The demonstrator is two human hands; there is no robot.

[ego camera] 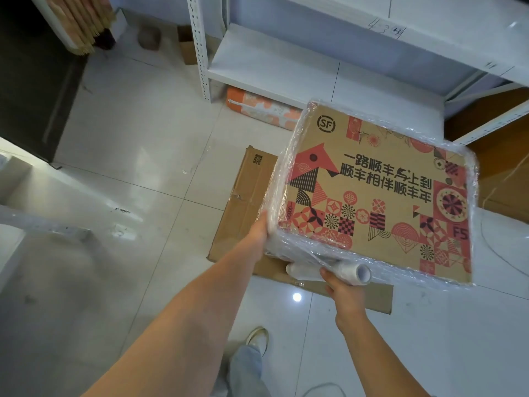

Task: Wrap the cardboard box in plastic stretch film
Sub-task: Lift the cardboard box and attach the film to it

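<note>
With my left hand (259, 229) pressed flat to the near-left corner of the box (372, 193), held above the flattened cardboard (243, 202), my right hand (342, 292) grips the film roll (329, 272) beneath its near edge; I'd keep the film taut.

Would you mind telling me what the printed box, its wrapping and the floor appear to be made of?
Printed box: matte brown cardboard, red-and-black print. Wrapping: thin clear plastic film, wrinkled and glossy at the edges. Floor: likely glazed ceramic tile, given grout lines and reflections.
</note>
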